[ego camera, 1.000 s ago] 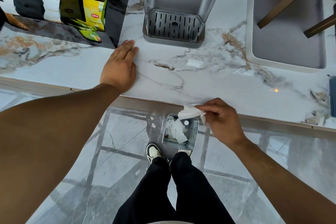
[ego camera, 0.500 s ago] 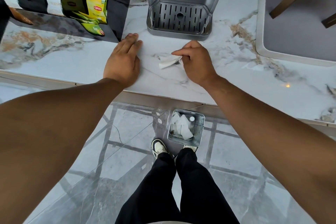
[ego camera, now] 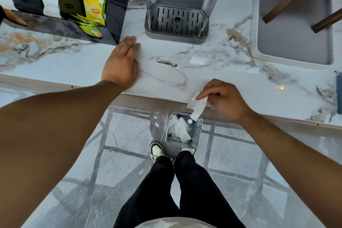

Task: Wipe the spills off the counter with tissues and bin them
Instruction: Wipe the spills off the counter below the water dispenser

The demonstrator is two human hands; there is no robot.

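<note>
your right hand (ego camera: 224, 101) pinches a crumpled tissue (ego camera: 198, 106) between thumb and fingertips, at the front edge of the counter (ego camera: 166, 79), with the tissue's lower end hanging over the open bin (ego camera: 183, 131) on the floor below. not released yet. your left hand (ego camera: 121, 65) lies flat on the counter, fingers together and extended, holding nothing.

done, as far as visible: the bin already holds several wadded white tissues. the marble directly ahead, between your two hands, shows no obvious wet patch, though the veining makes thin spills hard to tell.

left, by judgement: drop this tissue in. two small white patches (ego camera: 199, 60) remain further right on the counter, one near the drip tray (ego camera: 176, 22) and one (ego camera: 249, 69) just below the white tray's (ego camera: 255, 29) corner; cannot tell whether they are spills or tissue scraps. likely at least one more wipe and bin.
</note>
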